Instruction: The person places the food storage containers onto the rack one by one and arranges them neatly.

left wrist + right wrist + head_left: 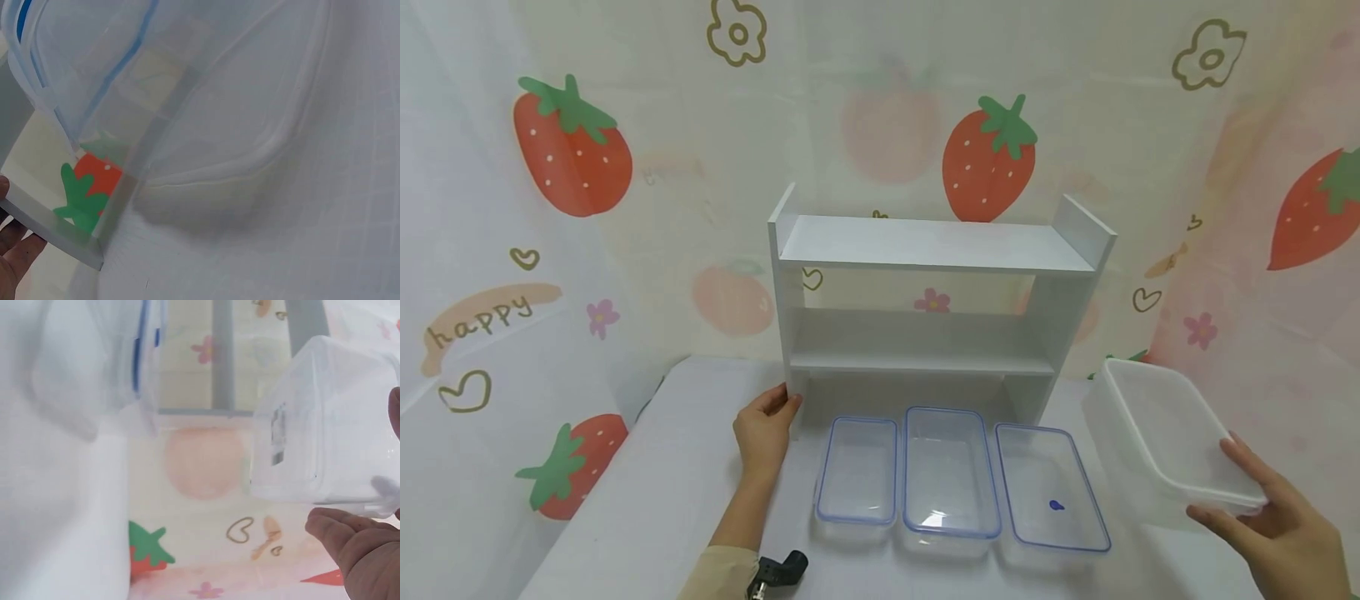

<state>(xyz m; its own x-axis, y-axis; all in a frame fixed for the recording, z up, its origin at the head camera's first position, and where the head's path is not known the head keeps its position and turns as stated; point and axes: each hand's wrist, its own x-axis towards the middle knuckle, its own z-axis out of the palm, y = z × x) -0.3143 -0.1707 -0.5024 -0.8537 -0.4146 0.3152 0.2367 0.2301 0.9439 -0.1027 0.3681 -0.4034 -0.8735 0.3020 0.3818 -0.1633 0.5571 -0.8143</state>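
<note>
My left hand pinches the lower left side panel of a white two-tier shelf rack. In the left wrist view, the thumb and fingers lie on opposite sides of the panel's edge. My right hand grips a translucent plastic food container by its near right corner, tilted, to the right of the rack. The right wrist view shows this container with a small printed label on its wall.
Three clear containers with blue rims, a left one, a middle one and a right one, stand side by side on the white tabletop before the rack. A strawberry-printed curtain hangs behind.
</note>
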